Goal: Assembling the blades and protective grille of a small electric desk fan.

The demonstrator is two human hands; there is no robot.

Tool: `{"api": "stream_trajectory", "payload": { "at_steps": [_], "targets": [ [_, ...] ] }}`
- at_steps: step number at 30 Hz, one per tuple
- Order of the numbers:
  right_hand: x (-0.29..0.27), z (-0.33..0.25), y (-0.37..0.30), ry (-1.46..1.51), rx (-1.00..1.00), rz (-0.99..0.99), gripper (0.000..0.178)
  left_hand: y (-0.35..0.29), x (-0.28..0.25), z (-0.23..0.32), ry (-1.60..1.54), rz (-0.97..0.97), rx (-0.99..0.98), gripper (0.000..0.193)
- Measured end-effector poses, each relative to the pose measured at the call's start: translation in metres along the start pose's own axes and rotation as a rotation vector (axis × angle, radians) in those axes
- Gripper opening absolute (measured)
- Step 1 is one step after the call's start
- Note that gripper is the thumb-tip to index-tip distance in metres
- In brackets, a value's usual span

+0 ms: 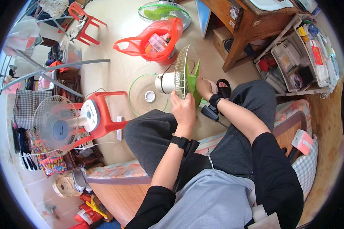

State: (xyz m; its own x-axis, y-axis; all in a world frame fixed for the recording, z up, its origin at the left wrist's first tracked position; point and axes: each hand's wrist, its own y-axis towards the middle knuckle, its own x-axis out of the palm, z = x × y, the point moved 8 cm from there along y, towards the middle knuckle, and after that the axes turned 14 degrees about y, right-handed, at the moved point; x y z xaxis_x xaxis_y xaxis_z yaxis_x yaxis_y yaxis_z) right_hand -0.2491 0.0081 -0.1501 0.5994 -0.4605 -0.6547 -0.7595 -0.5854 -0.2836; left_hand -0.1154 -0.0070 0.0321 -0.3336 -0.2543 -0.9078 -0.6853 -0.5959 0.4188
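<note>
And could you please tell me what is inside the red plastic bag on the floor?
Inside the red plastic bag, pink-and-white packaging shows at the top. Anything deeper is covered by it and the bag's sides.

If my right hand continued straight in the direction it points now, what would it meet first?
Most likely the green fan blades: the right hand is close beside them and may be touching them. The wire guard lies beyond. The exact contact is unclear.
</note>
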Motion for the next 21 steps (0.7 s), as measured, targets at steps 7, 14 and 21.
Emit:
{"api": "stream_trajectory", "payload": {
  "at_steps": [7, 14, 21],
  "targets": [
    [-0.007, -0.013, -0.004, 0.079, -0.124, 0.099, 0.022, 0.004, 0.000, -0.006, -0.005, -0.011, -0.005, 0.011],
    [-0.008, -0.013, 0.006, -0.032, -0.138, 0.017, 0.015, 0.008, -0.004, -0.008, -0.039, -0.012, -0.018, 0.009],
    [0.031, 0.018, -0.015, 1.164, 0.789, -0.651, 0.024, 0.003, -0.003, -0.006, -0.009, 0.024, -0.024, 0.009]
  ]
}}
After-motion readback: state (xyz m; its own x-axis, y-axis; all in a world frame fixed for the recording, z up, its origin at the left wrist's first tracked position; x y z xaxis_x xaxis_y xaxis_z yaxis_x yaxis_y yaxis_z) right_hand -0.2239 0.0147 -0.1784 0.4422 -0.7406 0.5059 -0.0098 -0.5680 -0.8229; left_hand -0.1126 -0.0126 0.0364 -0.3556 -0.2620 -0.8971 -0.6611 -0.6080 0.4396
